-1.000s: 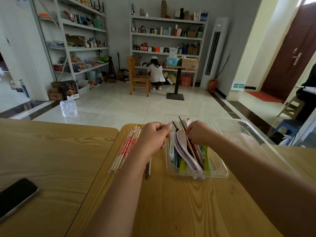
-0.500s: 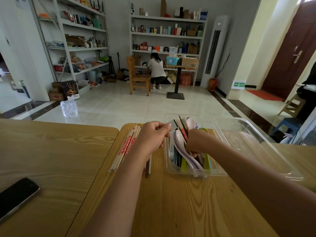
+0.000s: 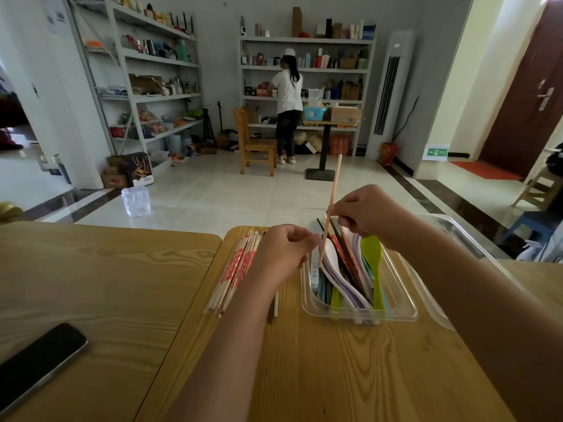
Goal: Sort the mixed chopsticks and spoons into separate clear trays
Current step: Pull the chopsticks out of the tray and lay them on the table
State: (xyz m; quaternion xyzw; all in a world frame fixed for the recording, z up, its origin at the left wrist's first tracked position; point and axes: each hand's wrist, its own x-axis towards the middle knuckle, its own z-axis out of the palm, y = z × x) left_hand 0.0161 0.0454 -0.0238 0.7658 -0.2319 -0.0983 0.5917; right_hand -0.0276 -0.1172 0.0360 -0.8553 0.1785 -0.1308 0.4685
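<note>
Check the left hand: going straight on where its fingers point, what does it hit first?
Probably the light wooden chopstick the right hand pinches: its lower end hangs just beyond the left hand, over the clear tray. Depth is unclear, so it could miss.

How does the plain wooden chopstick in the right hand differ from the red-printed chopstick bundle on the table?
The plain wooden chopstick is single, steeply tilted and pinched by the right hand; the red-printed chopstick bundle holds many and lies flat on the wooden table. Both are pale, thin sticks.
</note>
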